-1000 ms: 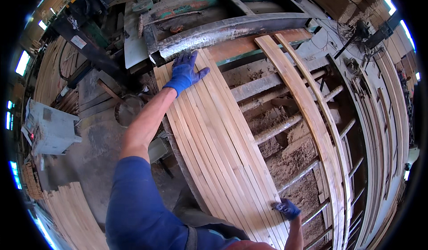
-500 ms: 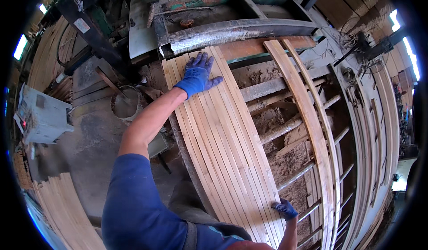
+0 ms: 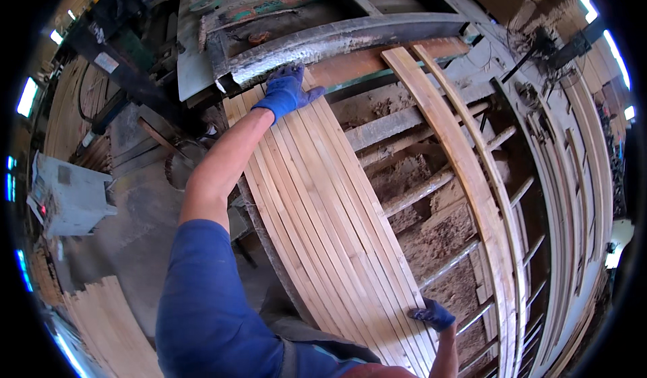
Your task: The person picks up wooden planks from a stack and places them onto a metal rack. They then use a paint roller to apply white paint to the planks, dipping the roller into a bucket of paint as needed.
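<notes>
A row of long, pale wooden strips [image 3: 317,196] lies side by side in front of me, running from the far frame down toward my body. My left hand [image 3: 286,89], in a blue glove, rests on their far ends. Its fingers extend to the end edge, and the thumb sticks out to the right. At the near right edge of the row is my right hand [image 3: 433,315], also gloved in blue. Its fingers are apart, with the tips on the outermost strips; its underside is hidden.
A metal frame [image 3: 350,38] stands across the far end. To the right, two longer boards [image 3: 458,149] lie over rollers [image 3: 421,193] above sawdust. Further right are more stacked strips [image 3: 569,196]. A grey box [image 3: 71,193] and a bucket [image 3: 185,166] stand on the left.
My left hand has slid from the top of the strips to their far ends. My right hand stays at the near right edge. The whole view has shifted slightly.
</notes>
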`<state>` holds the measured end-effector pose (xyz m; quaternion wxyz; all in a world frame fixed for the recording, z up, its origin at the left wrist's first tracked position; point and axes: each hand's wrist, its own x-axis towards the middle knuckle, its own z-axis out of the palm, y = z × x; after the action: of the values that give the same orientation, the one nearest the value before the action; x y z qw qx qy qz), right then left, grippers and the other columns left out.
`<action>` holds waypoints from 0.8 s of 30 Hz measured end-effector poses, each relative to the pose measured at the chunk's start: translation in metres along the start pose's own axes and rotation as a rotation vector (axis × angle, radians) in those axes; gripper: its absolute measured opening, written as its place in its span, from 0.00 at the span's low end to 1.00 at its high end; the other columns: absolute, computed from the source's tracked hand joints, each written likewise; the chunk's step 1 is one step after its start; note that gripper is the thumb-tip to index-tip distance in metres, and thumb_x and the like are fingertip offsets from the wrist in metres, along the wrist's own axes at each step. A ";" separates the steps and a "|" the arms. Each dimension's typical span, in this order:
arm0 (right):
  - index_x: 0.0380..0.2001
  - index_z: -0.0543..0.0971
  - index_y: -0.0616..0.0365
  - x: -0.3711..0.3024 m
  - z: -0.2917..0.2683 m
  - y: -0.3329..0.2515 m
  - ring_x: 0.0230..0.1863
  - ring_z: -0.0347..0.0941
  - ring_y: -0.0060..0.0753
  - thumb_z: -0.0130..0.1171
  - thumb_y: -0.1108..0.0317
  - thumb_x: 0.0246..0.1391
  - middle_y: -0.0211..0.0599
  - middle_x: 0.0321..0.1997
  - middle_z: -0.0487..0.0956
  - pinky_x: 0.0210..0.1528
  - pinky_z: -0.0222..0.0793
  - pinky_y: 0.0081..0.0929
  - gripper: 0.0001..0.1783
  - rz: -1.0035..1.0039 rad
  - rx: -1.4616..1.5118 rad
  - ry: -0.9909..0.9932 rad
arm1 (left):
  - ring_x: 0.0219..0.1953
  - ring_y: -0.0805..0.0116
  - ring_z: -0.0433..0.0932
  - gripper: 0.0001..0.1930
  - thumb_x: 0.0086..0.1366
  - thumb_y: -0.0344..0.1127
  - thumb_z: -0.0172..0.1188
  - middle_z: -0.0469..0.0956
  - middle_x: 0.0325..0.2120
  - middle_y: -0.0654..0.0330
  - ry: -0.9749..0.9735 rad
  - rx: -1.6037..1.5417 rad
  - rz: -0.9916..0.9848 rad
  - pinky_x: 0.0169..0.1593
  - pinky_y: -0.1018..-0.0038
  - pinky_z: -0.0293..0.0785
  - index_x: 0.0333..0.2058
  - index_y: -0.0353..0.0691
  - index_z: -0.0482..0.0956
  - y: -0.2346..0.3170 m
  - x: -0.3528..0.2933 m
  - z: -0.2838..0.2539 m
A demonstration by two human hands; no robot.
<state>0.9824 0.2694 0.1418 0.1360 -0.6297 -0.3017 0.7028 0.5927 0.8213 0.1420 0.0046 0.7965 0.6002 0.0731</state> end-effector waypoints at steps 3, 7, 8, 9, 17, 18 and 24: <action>0.48 0.76 0.63 -0.006 -0.001 -0.007 0.38 0.73 0.18 0.69 0.65 0.48 0.29 0.40 0.80 0.42 0.70 0.20 0.24 0.039 0.033 -0.016 | 0.60 0.46 0.65 0.50 0.49 0.73 0.56 0.67 0.57 0.42 0.023 -0.079 -0.003 0.63 0.61 0.60 0.59 0.36 0.65 0.005 0.005 0.004; 0.49 0.76 0.61 -0.007 0.006 -0.012 0.41 0.73 0.19 0.67 0.59 0.49 0.31 0.42 0.80 0.43 0.70 0.22 0.26 0.044 0.083 0.034 | 0.51 0.46 0.73 0.44 0.47 0.71 0.61 0.74 0.48 0.43 0.088 -0.155 0.020 0.54 0.59 0.68 0.50 0.37 0.73 -0.005 0.006 0.006; 0.50 0.76 0.61 -0.006 0.010 -0.009 0.42 0.72 0.20 0.67 0.58 0.50 0.31 0.44 0.79 0.44 0.70 0.23 0.27 -0.019 0.141 0.092 | 0.51 0.45 0.73 0.44 0.48 0.71 0.59 0.74 0.48 0.42 0.080 -0.155 0.039 0.55 0.59 0.68 0.50 0.36 0.73 -0.006 0.007 0.006; 0.51 0.75 0.61 -0.004 0.018 -0.007 0.43 0.72 0.21 0.66 0.56 0.50 0.32 0.46 0.79 0.45 0.69 0.24 0.28 -0.079 0.195 0.177 | 0.51 0.45 0.72 0.44 0.49 0.71 0.58 0.74 0.49 0.42 0.050 -0.159 0.053 0.55 0.59 0.67 0.51 0.35 0.73 -0.010 0.008 0.004; 0.44 0.77 0.60 0.008 0.065 0.015 0.31 0.72 0.33 0.46 0.46 0.62 0.39 0.30 0.77 0.37 0.69 0.33 0.27 -0.369 -0.443 0.939 | 0.64 0.46 0.58 0.40 0.59 0.65 0.53 0.63 0.60 0.44 0.155 -0.152 0.202 0.66 0.56 0.53 0.58 0.35 0.65 -0.019 -0.071 0.001; 0.44 0.77 0.59 0.008 0.068 0.015 0.30 0.72 0.33 0.45 0.46 0.62 0.40 0.30 0.77 0.36 0.69 0.33 0.26 -0.355 -0.455 0.913 | 0.62 0.48 0.63 0.38 0.58 0.62 0.56 0.66 0.57 0.44 0.273 -0.224 0.208 0.64 0.57 0.57 0.56 0.35 0.68 -0.033 -0.099 0.003; 0.43 0.78 0.57 0.004 0.068 0.011 0.27 0.73 0.37 0.44 0.49 0.63 0.41 0.27 0.77 0.32 0.68 0.36 0.24 -0.375 -0.545 0.975 | 0.41 0.47 0.78 0.32 0.57 0.61 0.59 0.80 0.34 0.42 0.516 -0.602 -0.589 0.45 0.61 0.73 0.39 0.29 0.78 -0.139 -0.148 0.029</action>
<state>0.9176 0.2461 0.1334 0.2144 -0.8284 -0.4802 0.1931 0.4237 0.7210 0.0834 0.1064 0.5121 0.7336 0.4338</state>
